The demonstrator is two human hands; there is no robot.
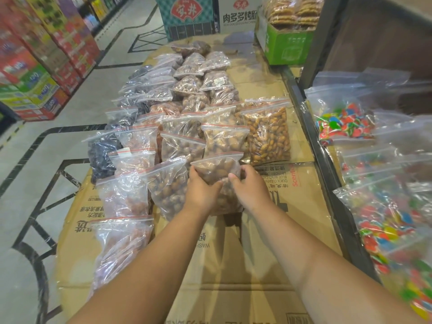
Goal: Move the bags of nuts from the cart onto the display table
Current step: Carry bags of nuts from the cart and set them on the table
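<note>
Now your left hand [201, 190] and right hand [247, 185] both curl round one bag [217, 167], gripping its sides, probably to seat it at its row's near end on the table [233, 253]. Bare tabletop lies nearest you and to the right. Beyond, packed rows [187, 90] run toward the far edge.
</note>
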